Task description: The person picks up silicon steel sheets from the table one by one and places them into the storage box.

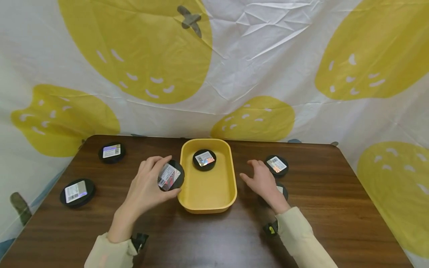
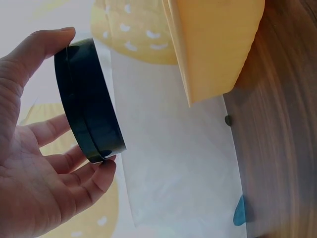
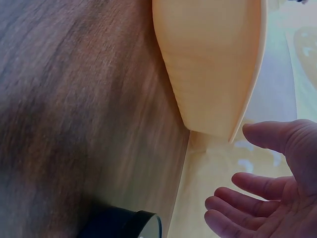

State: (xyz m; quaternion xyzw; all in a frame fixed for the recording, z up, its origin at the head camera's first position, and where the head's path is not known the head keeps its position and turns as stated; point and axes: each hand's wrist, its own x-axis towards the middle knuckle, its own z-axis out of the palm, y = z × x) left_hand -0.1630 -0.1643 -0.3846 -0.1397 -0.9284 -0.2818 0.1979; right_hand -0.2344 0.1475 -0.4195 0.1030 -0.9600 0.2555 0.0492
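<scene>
My left hand (image 1: pixel 147 186) holds a round black container (image 1: pixel 171 175) with a silver label by its edge, thumb on one side and fingertips on the other. It is just left of the yellow tray (image 1: pixel 207 209), raised above the table. In the left wrist view the black container (image 2: pixel 89 99) shows its side wall between thumb and fingers. Inside the tray, toward the back, lies another labelled black container (image 1: pixel 204 160). My right hand (image 1: pixel 263 182) hovers right of the tray with nothing in it, fingers apart. Beside it lies a black container (image 1: pixel 277 166); another (image 1: pixel 283 190) is partly hidden beneath the hand.
At the left of the brown wooden table (image 1: pixel 321 201) lie two more black containers, one farther back (image 1: pixel 112 152) and one nearer (image 1: pixel 77 192). A white cloth (image 1: pixel 167 121) with yellow fruit prints hangs behind the table's back edge.
</scene>
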